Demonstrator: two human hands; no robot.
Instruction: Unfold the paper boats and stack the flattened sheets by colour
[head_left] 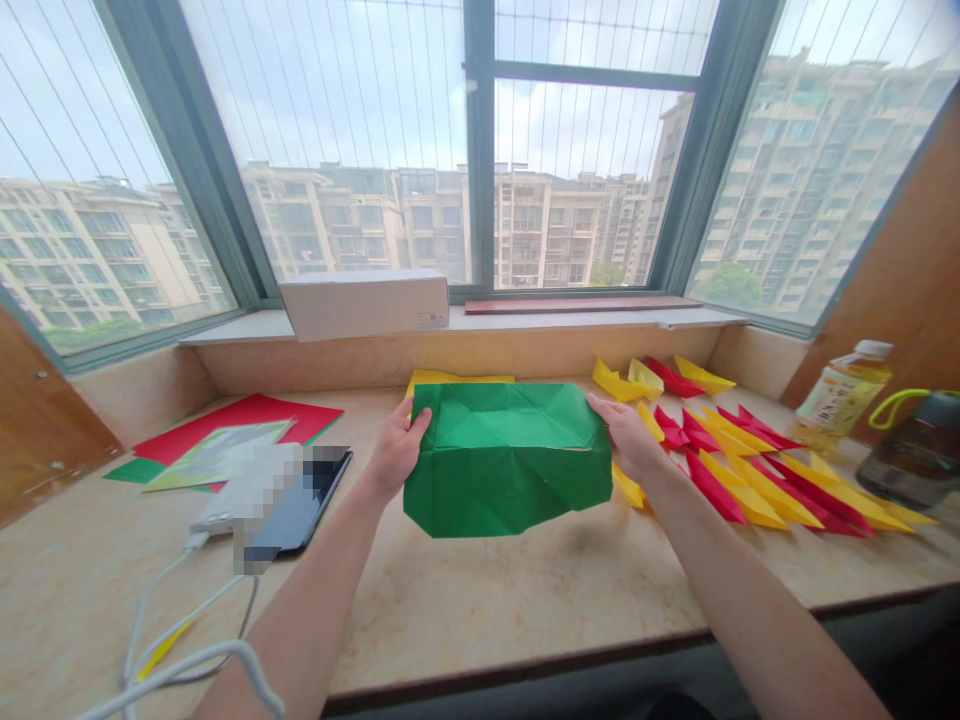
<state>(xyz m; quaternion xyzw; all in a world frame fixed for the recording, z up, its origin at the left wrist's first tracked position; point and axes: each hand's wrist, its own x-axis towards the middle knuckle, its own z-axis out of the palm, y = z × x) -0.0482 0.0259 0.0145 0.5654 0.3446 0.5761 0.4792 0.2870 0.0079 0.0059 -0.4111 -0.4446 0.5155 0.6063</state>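
While it is being held just above the middle of the desk (525, 590), the creased green paper (506, 455) is being pinched at both upper side edges. The left hand (396, 450) is being closed on the left edge with the thumb on the front, and the right hand (630, 435) is being closed on the right edge the same way.

The step is being judged as mid-fold: many creases are showing, the top is being spread wide and the lower part is hanging as a flap. A further fold is being judged to call for level hands and an even pull, so that the creases line up.

Both forearms are being stretched forward from the lower corners, wrists turned inward, palms facing each other.

A yellow sheet (457, 378) is lying just behind the green one. Folded red and yellow pieces (750, 470) are being shown in rows near the right hand, with a drink bottle (840, 395) beyond. Red sheets (247, 415), a phone (300, 500) and a white cable (187, 620) are lying to the left.
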